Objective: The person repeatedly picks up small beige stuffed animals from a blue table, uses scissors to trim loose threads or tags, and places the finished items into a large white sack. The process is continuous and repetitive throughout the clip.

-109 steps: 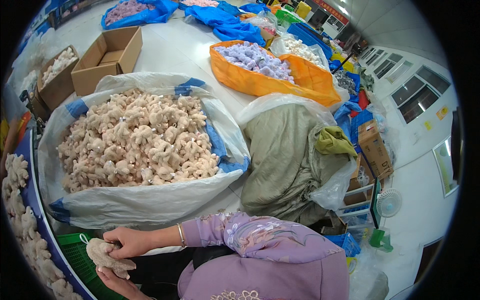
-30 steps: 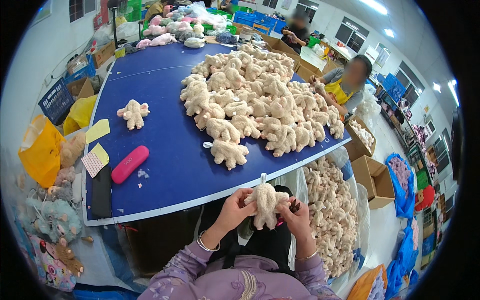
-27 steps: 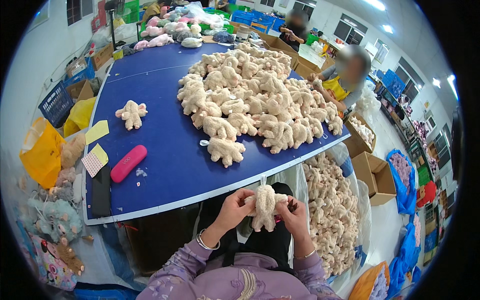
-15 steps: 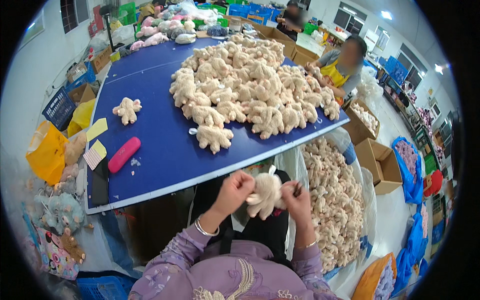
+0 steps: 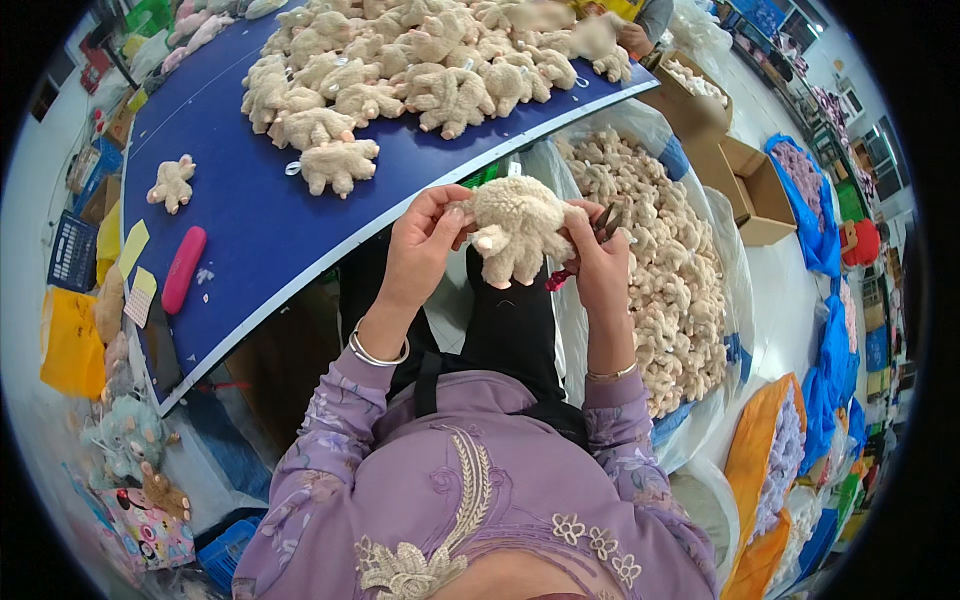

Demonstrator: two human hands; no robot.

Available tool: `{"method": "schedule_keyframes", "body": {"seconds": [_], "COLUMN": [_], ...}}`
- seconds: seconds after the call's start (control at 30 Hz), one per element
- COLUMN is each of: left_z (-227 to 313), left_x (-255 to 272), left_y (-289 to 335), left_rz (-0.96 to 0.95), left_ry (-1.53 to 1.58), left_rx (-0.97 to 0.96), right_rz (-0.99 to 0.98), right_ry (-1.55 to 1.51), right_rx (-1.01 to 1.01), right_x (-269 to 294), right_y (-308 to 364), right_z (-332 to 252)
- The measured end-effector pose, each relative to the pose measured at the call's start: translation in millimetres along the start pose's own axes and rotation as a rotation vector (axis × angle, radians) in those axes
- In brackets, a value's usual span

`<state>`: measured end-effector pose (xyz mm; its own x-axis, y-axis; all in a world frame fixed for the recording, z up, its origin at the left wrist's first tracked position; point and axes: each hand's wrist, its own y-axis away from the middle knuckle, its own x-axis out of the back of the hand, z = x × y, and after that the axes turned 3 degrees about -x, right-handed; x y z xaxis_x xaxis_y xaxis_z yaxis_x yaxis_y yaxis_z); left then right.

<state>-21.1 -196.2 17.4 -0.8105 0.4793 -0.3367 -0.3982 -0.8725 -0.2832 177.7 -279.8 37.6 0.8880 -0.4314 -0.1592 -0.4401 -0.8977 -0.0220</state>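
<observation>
A small cream fluffy plush toy (image 5: 520, 225) is stretched between my two hands in front of the table edge, its stubby limbs hanging down. My left hand (image 5: 425, 240) pinches one side of it between thumb and fingers. On the other side my right hand (image 5: 600, 262) grips the toy and also holds a dark pointed tool, seemingly thread snips (image 5: 607, 222), partly hidden by the fingers. A dark pink bit (image 5: 558, 280) shows under that hand. On the blue table (image 5: 270, 220) lies a large heap of similar plush toys (image 5: 400, 75), with one toy (image 5: 171, 184) apart at the left.
A pink case (image 5: 184, 270) and paper cards (image 5: 140, 297) lie at the table's left. Right of my legs, a big clear bag (image 5: 655, 290) is full of similar toys. Beyond it stand an open cardboard box (image 5: 757, 190) and blue bags (image 5: 825, 340). A co-worker's hand (image 5: 634, 40) is beside the heap.
My view has tipped downward, so the table sits higher in it. The toy has been turned and spread, and my left hand, earlier at its edge, now grips its side.
</observation>
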Motion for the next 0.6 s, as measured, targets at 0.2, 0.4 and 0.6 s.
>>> {"method": "schedule_keyframes", "body": {"seconds": [0.2, 0.4, 0.6], "left_z": [-5, -10, -6], "left_x": [-7, -4, 4], "left_y": [-1, -4, -15], "left_rz": [0.002, -0.04, -0.053], "left_ry": [0.039, 0.011, -0.114], "left_rx": [0.038, 0.096, 0.075], "right_rz": [-0.024, 0.026, 0.201], "right_ry": [-0.013, 0.003, 0.091], "right_rx": [0.002, 0.024, 0.148], "right_x": [9, 12, 37], "right_y": [0, -4, -11], "right_z": [2, 3, -2]}}
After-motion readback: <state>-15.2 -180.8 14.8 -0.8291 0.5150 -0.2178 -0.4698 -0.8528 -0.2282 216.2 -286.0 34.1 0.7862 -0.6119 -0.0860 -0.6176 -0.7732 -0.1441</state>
